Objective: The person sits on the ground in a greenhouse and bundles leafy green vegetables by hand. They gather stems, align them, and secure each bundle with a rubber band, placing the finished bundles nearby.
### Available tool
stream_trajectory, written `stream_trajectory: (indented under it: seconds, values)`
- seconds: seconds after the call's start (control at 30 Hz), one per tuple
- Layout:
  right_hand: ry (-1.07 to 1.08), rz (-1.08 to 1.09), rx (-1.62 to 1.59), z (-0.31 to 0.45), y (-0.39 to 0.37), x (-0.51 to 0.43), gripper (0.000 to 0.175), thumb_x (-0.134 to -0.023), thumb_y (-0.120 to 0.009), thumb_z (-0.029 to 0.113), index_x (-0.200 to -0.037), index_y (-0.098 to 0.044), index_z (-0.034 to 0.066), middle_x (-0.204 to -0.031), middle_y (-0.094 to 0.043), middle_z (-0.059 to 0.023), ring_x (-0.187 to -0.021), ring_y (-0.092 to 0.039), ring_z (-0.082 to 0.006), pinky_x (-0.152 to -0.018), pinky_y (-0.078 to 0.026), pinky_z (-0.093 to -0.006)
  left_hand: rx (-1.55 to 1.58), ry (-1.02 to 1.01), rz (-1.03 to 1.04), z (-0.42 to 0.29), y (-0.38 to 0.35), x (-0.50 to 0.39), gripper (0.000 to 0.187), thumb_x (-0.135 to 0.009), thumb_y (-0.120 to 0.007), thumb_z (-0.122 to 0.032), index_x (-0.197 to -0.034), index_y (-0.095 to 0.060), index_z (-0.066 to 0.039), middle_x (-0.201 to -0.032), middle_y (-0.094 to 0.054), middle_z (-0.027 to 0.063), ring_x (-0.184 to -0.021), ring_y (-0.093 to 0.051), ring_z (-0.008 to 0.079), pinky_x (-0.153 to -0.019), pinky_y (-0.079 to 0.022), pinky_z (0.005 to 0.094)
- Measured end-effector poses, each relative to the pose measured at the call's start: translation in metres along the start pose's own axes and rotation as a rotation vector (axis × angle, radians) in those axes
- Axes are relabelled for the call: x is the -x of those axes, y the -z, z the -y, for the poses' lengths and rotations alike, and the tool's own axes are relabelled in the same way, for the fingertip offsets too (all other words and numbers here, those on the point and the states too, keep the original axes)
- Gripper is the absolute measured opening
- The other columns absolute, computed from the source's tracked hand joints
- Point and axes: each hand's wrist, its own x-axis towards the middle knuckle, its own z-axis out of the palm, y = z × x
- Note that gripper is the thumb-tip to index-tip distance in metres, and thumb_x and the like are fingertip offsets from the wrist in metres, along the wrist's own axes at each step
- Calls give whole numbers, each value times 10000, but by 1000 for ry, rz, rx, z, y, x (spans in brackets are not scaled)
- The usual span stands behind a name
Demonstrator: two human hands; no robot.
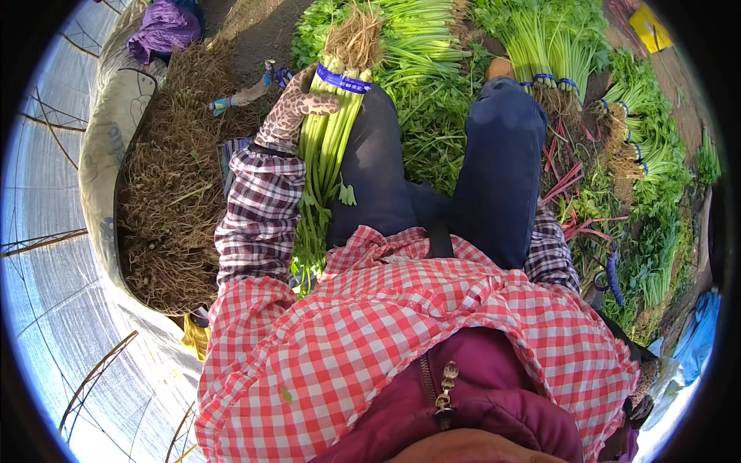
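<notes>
My left hand, in a leopard-print glove, grips a bunch of celery. Its brown roots point away from me and its leaves hang toward my body. A blue printed band circles the stalks just below the roots. The bunch lies against my left thigh. My right hand is out of view; only its checked sleeve shows beside my right leg. Between and beyond my knees lies loose celery. More banded celery bunches lie beyond my right knee, roots toward me.
A heap of cut roots fills the left side, beside a pale sheet. A tape-wrapped curved thing lies near my left hand. Red strips, smaller banded bunches and a purple-wrapped handle are at right. Purple cloth lies upper left.
</notes>
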Motion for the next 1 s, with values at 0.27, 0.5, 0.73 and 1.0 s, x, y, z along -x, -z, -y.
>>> stream_trajectory:
  seconds: [0.27,0.5,0.73,1.0]
  values:
    - [902,-104,-1262,253,212,148,452,-937,-612,65,-1365,-469,26,-1171,-627,-129,-924,-665,-197,-856,-574,-285,-216,-14,-71,-39,-50,34,705,-742,-817,-175,-1331,-502,52,-1153,-659,125,-1011,-649,180,-887,-541,310]
    - [1140,-94,-1006,357,139,209,1021,-658,-893,411,-1460,-377,45,-1434,-456,-189,-1350,-420,-330,-1104,-380,-433,-209,126,-228,-33,-49,13,847,-718,-837,-190,-1398,-405,73,-1188,-635,179,-1036,-654,227,-927,-526,351]
    - [1277,86,-737,341,157,195,865,-770,-827,336,-1473,-390,88,-1486,-429,-163,-1391,-381,-299,-1117,-365,-431,437,82,411,-9,-31,7,694,-835,-745,-163,-1408,-406,34,-1257,-578,241,-1058,-638,340,-900,-552,468]
    - [1287,128,-853,354,150,215,1073,-693,-884,366,-1498,-269,13,-1429,-465,-170,-1345,-423,-273,-1123,-353,-395,185,208,79,-29,-41,24,712,-828,-770,-185,-1410,-413,16,-1299,-571,180,-1189,-585,280,-1021,-499,423]
